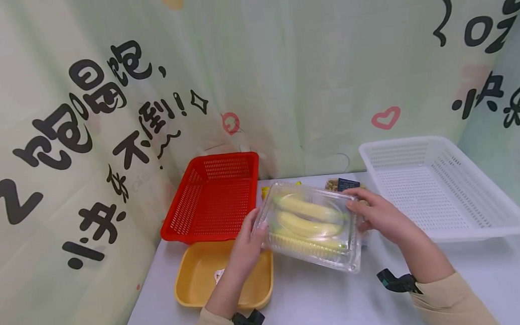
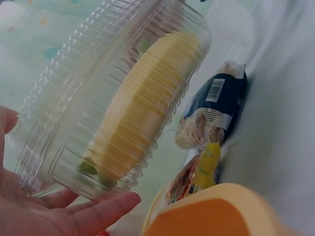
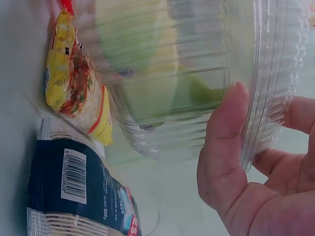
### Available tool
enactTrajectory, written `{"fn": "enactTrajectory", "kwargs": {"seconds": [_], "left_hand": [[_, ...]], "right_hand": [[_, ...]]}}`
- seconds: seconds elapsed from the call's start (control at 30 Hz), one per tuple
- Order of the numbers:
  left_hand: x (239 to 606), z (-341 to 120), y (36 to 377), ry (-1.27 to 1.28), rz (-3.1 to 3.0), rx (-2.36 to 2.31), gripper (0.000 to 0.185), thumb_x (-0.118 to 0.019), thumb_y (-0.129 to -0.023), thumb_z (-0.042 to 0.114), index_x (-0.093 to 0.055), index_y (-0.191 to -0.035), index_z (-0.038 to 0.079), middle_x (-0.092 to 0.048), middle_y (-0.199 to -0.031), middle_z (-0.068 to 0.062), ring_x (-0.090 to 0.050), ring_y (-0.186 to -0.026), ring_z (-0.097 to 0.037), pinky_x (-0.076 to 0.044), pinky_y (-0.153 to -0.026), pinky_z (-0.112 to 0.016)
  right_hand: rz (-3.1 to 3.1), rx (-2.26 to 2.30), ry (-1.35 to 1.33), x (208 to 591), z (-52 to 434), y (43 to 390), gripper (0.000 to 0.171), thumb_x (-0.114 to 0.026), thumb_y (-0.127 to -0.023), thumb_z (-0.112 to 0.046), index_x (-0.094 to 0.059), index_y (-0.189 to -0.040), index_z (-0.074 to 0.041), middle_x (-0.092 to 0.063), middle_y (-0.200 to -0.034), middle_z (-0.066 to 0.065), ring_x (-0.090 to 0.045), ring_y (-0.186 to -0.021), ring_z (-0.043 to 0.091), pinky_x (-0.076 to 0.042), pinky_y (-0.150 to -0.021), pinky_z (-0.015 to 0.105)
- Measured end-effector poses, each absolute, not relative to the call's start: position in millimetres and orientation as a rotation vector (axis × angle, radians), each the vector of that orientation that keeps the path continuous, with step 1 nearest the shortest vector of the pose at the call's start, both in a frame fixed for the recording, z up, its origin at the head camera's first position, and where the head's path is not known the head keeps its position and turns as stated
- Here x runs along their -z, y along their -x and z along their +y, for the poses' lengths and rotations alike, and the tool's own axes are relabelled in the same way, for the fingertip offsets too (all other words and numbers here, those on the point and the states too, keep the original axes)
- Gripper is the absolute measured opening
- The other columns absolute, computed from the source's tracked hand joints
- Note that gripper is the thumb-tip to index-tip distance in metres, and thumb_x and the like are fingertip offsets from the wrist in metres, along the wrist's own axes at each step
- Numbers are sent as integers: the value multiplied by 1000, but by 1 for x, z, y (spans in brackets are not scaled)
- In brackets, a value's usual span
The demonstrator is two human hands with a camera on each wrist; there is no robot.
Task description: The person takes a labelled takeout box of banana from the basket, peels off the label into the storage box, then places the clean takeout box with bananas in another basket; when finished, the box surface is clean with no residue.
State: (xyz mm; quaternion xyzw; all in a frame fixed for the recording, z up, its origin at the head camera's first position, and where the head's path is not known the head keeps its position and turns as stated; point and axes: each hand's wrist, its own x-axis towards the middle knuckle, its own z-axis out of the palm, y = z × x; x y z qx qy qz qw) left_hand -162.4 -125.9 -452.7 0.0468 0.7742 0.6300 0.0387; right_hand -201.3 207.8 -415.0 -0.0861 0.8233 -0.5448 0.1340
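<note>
A clear plastic clamshell box with yellow bananas inside is held up over the table, tilted. My left hand grips its left end; in the left wrist view the fingers support it from below and the thumb lies along the side. The right hand pinches the box's right end, and its thumb presses on the ridged wall in the right wrist view. Behind the box lie a dark-blue-labelled packet and a yellow food packet, both partly hidden in the head view.
A red perforated basket stands at the back left, with a yellow-orange plastic basin in front of it, partly behind the left forearm. A large white perforated basket is on the right. A printed curtain hangs behind the white table.
</note>
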Motion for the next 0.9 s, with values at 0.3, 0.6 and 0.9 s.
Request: {"fn": "enactTrajectory", "kwargs": {"seconds": [0.3,0.6,0.9], "left_hand": [[452,-134,170,-64,2324,-2032,53,-52,-101,38,-40,-150,24,-43,-154,-7,-52,-128,-34,-58,-86,-45],[447,-151,179,59,2485,-1919,43,-52,-98,45,-52,-141,39,-55,-144,0,-57,-122,-27,-55,-94,-45],[442,-162,190,62,2408,-1895,40,-51,-98,46,-54,-138,43,-57,-141,2,-57,-116,-27,-58,-88,-42]], "right_hand": [[2313,1623,250,416,199,203,55,-53,-101,-39,-39,-145,-10,-40,-132,22,-60,-89,28,-60,-68,40],[2335,1534,316,417,195,209,51,-55,-99,-42,-47,-140,-12,-43,-142,21,-58,-103,31,-60,-72,40],[2355,1371,532,414,196,222,45,-52,-101,-41,-50,-141,-20,-46,-147,16,-50,-125,36,-53,-93,46]]}}
